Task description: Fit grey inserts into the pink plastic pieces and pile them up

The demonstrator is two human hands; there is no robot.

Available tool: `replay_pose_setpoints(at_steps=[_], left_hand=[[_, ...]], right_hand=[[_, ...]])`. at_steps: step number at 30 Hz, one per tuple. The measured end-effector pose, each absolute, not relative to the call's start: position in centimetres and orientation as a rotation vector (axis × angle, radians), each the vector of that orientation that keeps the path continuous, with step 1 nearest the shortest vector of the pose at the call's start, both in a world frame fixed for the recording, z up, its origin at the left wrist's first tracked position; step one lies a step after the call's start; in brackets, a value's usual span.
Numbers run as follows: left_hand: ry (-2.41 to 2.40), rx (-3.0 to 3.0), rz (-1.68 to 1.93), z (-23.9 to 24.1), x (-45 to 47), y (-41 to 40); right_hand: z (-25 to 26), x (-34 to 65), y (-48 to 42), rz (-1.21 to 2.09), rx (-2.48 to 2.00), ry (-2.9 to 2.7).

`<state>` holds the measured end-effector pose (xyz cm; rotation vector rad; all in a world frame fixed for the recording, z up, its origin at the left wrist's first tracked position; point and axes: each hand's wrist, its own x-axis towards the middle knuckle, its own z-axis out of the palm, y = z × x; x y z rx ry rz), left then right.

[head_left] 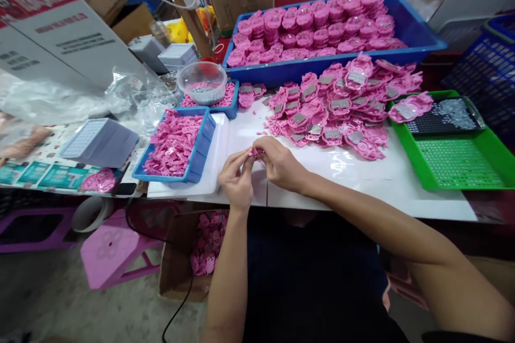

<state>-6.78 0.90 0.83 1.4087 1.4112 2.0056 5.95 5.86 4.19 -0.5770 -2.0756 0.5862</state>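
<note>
Both my hands meet over the white table top, fingertips pinched together on a small pink plastic piece [255, 152]. My left hand [237, 177] grips it from the left, and my right hand [281, 165] from the right; fingers cover most of it. Just beyond them lie small loose pink bits [263, 127] and a heap of pink plastic shells [333, 104], many with metal plates. To the left, a blue tray [201, 156] is filled with small pink pieces [173, 144]. Behind that tray, a clear round tub [202, 84] of tiny metal parts rests on another blue tray [234, 100].
A large blue tray [426, 42] of stacked pink shells stands at the back. On the right are a green tray [454, 168] and a black tray [426, 127] with small clear parts. A cardboard box [175, 257] and pink stool [110, 252] sit below; another person's hand [24, 141] shows far left.
</note>
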Motion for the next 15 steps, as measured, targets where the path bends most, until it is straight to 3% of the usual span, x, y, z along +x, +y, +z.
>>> replay_pose_setpoints(at_steps=[5, 15], left_hand=[[1.396, 1.376, 1.983, 0.8, -6.8, 0.9], [1.385, 1.362, 1.971, 0.7, -6.2, 1.3]], right_hand=[[4.1, 5.9, 5.8, 0.536, -0.579, -2.08], [4.1, 6.8, 6.9, 0.808, -0.635, -1.965]])
